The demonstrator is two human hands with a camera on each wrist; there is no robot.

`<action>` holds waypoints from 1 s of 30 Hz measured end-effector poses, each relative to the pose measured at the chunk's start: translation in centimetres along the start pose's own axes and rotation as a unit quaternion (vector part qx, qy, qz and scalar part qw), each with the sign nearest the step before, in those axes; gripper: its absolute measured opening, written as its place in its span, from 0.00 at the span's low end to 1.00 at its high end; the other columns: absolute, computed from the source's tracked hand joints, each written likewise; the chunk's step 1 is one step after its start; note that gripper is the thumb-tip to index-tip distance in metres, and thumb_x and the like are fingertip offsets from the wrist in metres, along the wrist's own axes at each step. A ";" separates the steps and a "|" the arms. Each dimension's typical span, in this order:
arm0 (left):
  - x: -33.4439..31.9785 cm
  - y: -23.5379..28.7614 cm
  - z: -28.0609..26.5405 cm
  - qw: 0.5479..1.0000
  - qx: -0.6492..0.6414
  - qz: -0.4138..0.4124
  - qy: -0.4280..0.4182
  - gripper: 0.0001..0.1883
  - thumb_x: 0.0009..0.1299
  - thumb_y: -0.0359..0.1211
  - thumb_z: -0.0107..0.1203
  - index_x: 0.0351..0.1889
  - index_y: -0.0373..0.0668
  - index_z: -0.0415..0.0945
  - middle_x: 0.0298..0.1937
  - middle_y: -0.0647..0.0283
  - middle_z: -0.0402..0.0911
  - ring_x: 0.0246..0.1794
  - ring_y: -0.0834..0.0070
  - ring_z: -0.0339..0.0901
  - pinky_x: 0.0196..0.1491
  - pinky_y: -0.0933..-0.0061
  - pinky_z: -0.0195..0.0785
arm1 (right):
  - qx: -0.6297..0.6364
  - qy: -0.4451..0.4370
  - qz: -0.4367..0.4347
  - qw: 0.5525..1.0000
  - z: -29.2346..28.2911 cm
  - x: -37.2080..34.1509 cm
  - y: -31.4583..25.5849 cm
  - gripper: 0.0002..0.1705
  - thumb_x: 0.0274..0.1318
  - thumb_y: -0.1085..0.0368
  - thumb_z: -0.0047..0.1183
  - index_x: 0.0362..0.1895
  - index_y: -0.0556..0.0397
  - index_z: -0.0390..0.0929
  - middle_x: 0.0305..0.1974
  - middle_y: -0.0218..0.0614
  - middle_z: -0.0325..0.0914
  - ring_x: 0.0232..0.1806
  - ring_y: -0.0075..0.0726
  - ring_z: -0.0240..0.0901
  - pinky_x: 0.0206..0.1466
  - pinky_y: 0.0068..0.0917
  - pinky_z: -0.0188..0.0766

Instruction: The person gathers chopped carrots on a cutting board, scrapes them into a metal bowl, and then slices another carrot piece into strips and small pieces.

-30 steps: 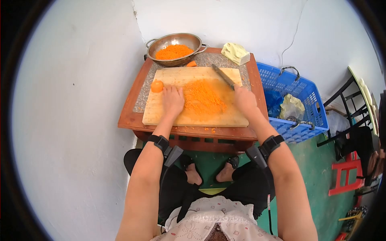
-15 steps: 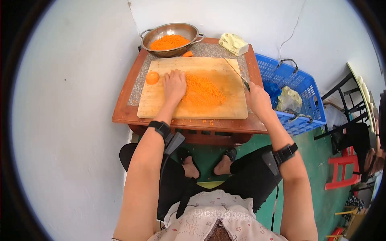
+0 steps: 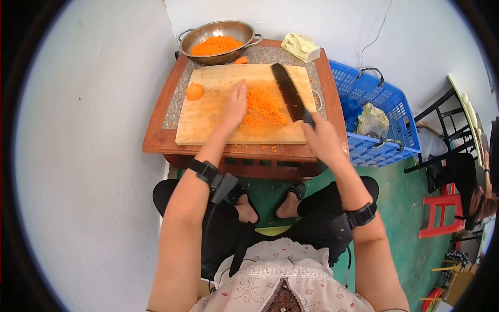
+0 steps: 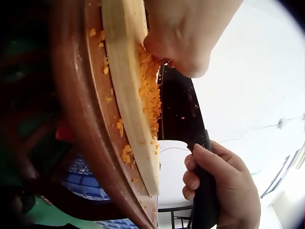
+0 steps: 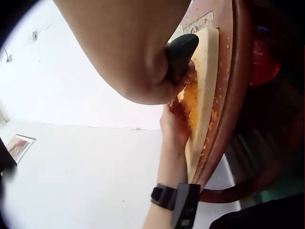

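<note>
Right hand [image 3: 323, 139]: fingers curled round the black handle [image 4: 205, 195] of a broad, dark-bladed kitchen knife [image 3: 289, 94], thumb pressed against the handle. Blade runs from this grip away from the body and leftward, one flat side showing in the head view; cannot tell whether its edge touches the board.

Left hand [image 3: 237, 104]: fingers extended and close together, no object seen in them; lies along the left border of the minced carrot [image 3: 265, 108]. Mince thus sits between the left hand and the blade, spread on the wooden cutting board [image 3: 205, 119]. Stray bits on the wooden table [image 3: 156, 141], nearer the body than both hands.

Carrot chunk [image 3: 195, 92] on the board, left of the left hand. Second carrot piece [image 3: 241, 60] beyond the left fingertips, at the board's far edge, just beside a two-handled metal pan [image 3: 232, 29] containing more minced carrot.

Tissue pack [image 3: 300, 48]: table's far side, beyond the right grip. Blue plastic basket [image 3: 384, 157]: right of the right hand, next to the table.
</note>
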State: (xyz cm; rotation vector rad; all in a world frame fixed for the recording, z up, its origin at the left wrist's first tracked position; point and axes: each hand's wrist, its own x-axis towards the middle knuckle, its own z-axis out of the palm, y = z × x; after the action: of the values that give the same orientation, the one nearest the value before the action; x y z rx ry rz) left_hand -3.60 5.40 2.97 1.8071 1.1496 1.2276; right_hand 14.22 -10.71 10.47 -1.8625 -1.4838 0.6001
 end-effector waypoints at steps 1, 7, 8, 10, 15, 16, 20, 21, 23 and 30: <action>0.2 -0.9 -1.2 0.997 0.078 0.021 0.008 0.26 0.73 0.43 0.35 0.56 0.29 0.66 0.59 0.41 0.66 0.61 0.51 0.63 0.64 0.61 0.53 | 0.063 -0.022 0.065 0.996 -1.0 -0.5 0.0 0.11 0.59 0.64 0.44 0.39 0.59 0.70 0.22 0.39 0.72 0.20 0.36 0.73 0.22 0.32 0.69; -0.5 -1.8 -5.4 0.954 0.298 0.016 -0.019 0.25 0.72 0.43 0.38 0.51 0.26 0.67 0.56 0.40 0.68 0.60 0.47 0.61 0.63 0.57 0.52 | 0.397 -0.034 0.170 0.901 -2.0 -4.9 5.0 0.07 0.61 0.64 0.42 0.34 0.55 0.65 0.20 0.31 0.66 0.12 0.27 0.63 0.15 0.25 0.65; -0.8 -2.8 -4.7 0.958 0.286 0.030 0.005 0.25 0.72 0.43 0.38 0.50 0.26 0.67 0.55 0.40 0.69 0.59 0.47 0.62 0.63 0.57 0.52 | 0.416 -0.025 0.183 0.890 -1.3 -5.8 5.4 0.07 0.62 0.64 0.42 0.34 0.55 0.64 0.20 0.31 0.66 0.12 0.26 0.63 0.15 0.25 0.65; -0.8 -3.2 -3.7 0.956 0.288 0.050 0.024 0.24 0.72 0.43 0.39 0.49 0.26 0.68 0.54 0.40 0.69 0.58 0.46 0.62 0.62 0.56 0.53 | 0.454 -0.008 0.208 0.867 0.8 -7.4 5.4 0.08 0.62 0.63 0.42 0.34 0.54 0.63 0.21 0.31 0.65 0.12 0.26 0.63 0.15 0.24 0.65; 0.0 -2.4 0.5 0.955 0.285 0.084 0.010 0.25 0.72 0.43 0.38 0.51 0.26 0.67 0.54 0.38 0.69 0.57 0.45 0.64 0.60 0.55 0.55 | 0.481 0.009 0.216 0.850 5.6 -7.0 2.9 0.09 0.64 0.61 0.40 0.37 0.53 0.60 0.22 0.31 0.64 0.13 0.25 0.64 0.14 0.25 0.65; 0.1 -1.7 1.4 0.960 0.267 0.077 -0.006 0.25 0.72 0.43 0.38 0.52 0.26 0.67 0.54 0.38 0.69 0.58 0.45 0.63 0.60 0.55 0.55 | 0.474 0.007 0.212 0.855 6.1 -6.2 2.1 0.09 0.64 0.62 0.40 0.36 0.54 0.60 0.22 0.32 0.64 0.14 0.26 0.64 0.14 0.25 0.66; 0.2 -0.3 3.3 0.976 0.211 0.053 -0.028 0.27 0.73 0.44 0.37 0.54 0.26 0.66 0.56 0.38 0.68 0.60 0.45 0.61 0.61 0.56 0.54 | 0.445 -0.017 0.204 0.872 8.3 -2.7 0.1 0.09 0.63 0.61 0.41 0.36 0.53 0.59 0.23 0.31 0.64 0.15 0.26 0.65 0.15 0.26 0.67; 0.4 -0.3 3.4 0.978 0.200 0.048 -0.025 0.27 0.73 0.44 0.36 0.54 0.25 0.66 0.57 0.38 0.67 0.60 0.45 0.61 0.62 0.56 0.54 | 0.441 -0.027 0.208 0.873 8.7 -2.0 -0.3 0.09 0.63 0.61 0.41 0.36 0.53 0.59 0.23 0.31 0.64 0.15 0.26 0.65 0.15 0.26 0.68; 0.8 -0.7 3.6 0.984 0.168 0.058 -0.028 0.27 0.73 0.44 0.36 0.55 0.25 0.65 0.58 0.37 0.66 0.60 0.45 0.61 0.62 0.56 0.53 | 0.437 -0.053 0.216 0.872 9.5 -0.9 -0.8 0.09 0.63 0.62 0.41 0.36 0.53 0.58 0.23 0.33 0.64 0.15 0.27 0.65 0.15 0.27 0.68; 1.0 -0.4 3.8 0.990 0.136 0.030 -0.010 0.29 0.70 0.46 0.42 0.57 0.26 0.64 0.62 0.36 0.60 0.65 0.46 0.55 0.66 0.58 0.48 | 0.406 -0.115 0.168 0.891 10.2 1.1 -2.0 0.08 0.62 0.64 0.41 0.37 0.53 0.58 0.22 0.32 0.63 0.13 0.25 0.63 0.14 0.26 0.66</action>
State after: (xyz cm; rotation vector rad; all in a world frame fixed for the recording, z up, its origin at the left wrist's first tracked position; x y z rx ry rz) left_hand 0.03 6.32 1.65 2.0617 1.3124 1.1272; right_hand 5.94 -7.21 5.22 -1.3853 -0.8098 1.3981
